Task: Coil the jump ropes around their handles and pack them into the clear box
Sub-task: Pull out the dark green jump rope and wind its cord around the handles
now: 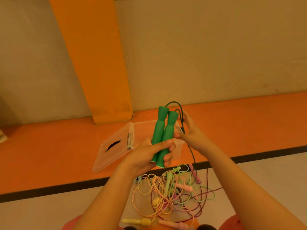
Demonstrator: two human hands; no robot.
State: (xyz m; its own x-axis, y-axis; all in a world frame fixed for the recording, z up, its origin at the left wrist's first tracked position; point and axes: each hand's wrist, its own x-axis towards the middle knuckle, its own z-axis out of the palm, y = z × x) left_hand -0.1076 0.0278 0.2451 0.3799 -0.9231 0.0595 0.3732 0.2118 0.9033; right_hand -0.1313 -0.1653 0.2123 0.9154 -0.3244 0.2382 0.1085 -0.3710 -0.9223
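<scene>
We note an orange pillar (93, 63) against a beige wall (207, 47), and a black line (49, 188) between orange and pale floor.

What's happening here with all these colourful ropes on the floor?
A person is tidying jump ropes. Their left hand grips the two green handles together, upright, while the right hand holds the green cord near the handle tops, apparently to wind it around them. The clear box sits open behind the hands, its lid flipped to the side. A tangled pile of pastel ropes lies on the floor, not yet coiled.
</scene>
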